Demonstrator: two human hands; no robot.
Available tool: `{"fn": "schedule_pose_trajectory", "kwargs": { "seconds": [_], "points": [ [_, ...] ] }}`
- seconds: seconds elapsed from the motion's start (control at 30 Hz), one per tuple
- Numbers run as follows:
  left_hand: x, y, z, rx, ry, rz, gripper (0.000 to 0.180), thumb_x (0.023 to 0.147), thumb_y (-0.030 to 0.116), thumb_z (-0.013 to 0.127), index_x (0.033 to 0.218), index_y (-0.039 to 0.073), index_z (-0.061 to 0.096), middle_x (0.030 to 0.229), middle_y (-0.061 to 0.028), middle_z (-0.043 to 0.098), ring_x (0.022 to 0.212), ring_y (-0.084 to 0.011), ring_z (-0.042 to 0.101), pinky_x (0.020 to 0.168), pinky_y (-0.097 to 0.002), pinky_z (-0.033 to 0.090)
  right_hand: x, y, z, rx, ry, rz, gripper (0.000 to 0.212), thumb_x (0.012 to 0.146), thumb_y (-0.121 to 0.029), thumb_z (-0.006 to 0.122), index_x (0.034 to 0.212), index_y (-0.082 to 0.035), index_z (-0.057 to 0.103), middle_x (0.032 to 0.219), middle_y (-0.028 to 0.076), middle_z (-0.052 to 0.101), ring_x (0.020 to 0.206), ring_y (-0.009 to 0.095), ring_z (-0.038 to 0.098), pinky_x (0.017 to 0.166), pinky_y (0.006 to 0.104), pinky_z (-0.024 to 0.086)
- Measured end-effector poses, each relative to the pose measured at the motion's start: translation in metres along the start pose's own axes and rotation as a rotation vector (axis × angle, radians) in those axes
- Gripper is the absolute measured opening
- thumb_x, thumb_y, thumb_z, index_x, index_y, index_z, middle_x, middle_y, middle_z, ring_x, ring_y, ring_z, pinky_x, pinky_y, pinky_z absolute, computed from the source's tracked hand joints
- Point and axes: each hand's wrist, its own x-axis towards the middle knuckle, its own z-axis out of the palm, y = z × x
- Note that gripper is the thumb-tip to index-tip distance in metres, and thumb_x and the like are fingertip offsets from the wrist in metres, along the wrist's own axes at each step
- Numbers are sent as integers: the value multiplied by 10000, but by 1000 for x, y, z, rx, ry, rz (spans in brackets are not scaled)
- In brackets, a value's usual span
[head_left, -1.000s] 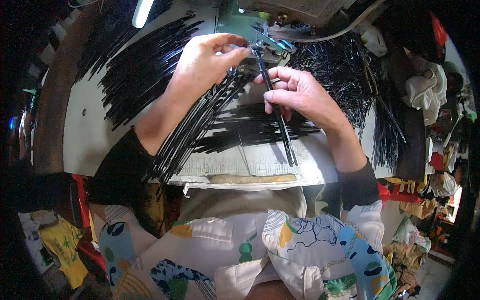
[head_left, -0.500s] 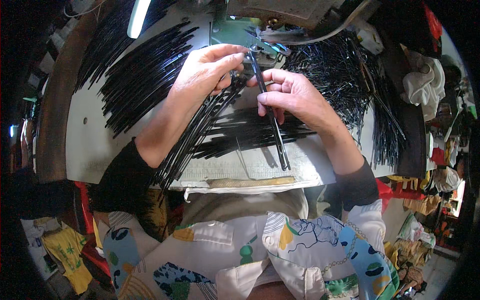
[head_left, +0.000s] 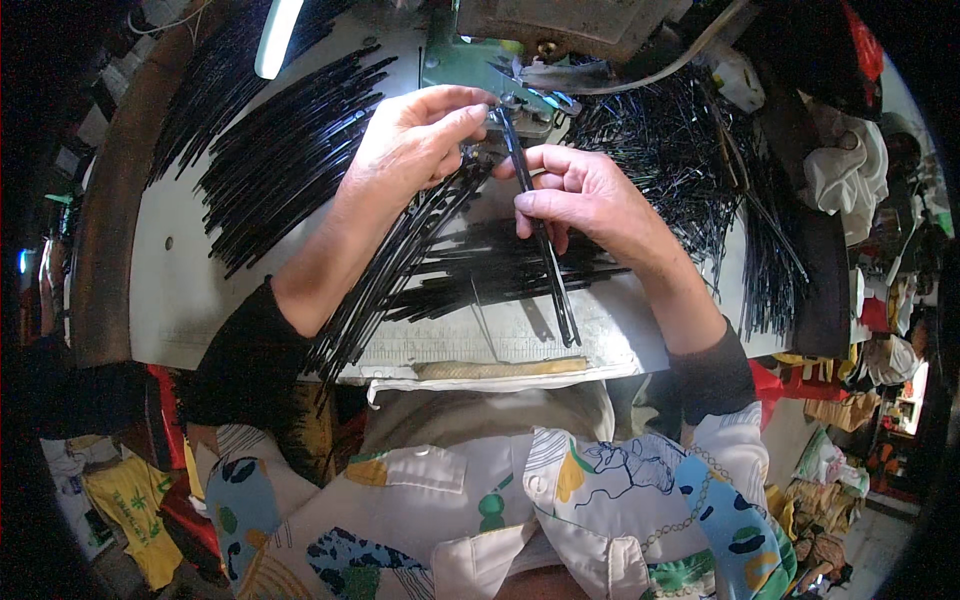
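A narrow, shiny black strip (head_left: 549, 268), apparently folded double, slants from the machine's working end toward the table's near edge. My right hand (head_left: 585, 198) grips it partway along, the thumb on top and fingers curled beneath. Beside the strip's upper end, my left hand (head_left: 415, 140) has thumb and forefinger pinched together; whatever lies between those tips is too small to make out. Both hands are just in front of a green machine (head_left: 455, 65), which looks like a sewing machine. Under my left wrist runs a bundle of similar black strips (head_left: 385, 280), hanging over the table's near edge.
More black strips (head_left: 285, 150) lie in rows at the left, with a tangled heap (head_left: 650, 150) at the right. A bright lamp tube (head_left: 278, 38) hangs at the upper left. The pale table (head_left: 170, 290) has a ruler scale near its front edge. White cloth (head_left: 848, 165) hangs at the right.
The lower end of the held strip has shifted slightly toward me. Both hands keep nearly the same place and grip.
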Motion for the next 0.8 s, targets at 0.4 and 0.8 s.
{"fn": "schedule_pose_trajectory", "kwargs": {
  "seconds": [0.4, 0.8],
  "points": [
    [9, 4, 9, 62, 23, 67, 298, 851, 171, 587, 1077, -23, 566, 750, -19, 582, 462, -12, 382, 393, -161, 278, 3, 7, 1, 84, 67, -48, 260, 841, -178, 563, 1071, -57, 551, 752, 22, 626, 582, 60, 533, 488, 191, 426],
    [15, 3, 14, 15, 51, 20, 263, 837, 173, 600, 1024, -11, 582, 717, -14, 570, 458, -12, 393, 379, -158, 274, 9, 15, 3, 135, 128, -93, 260, 850, -170, 561, 1078, -47, 543, 759, 43, 633, 579, 64, 541, 491, 192, 426]
  ]
}}
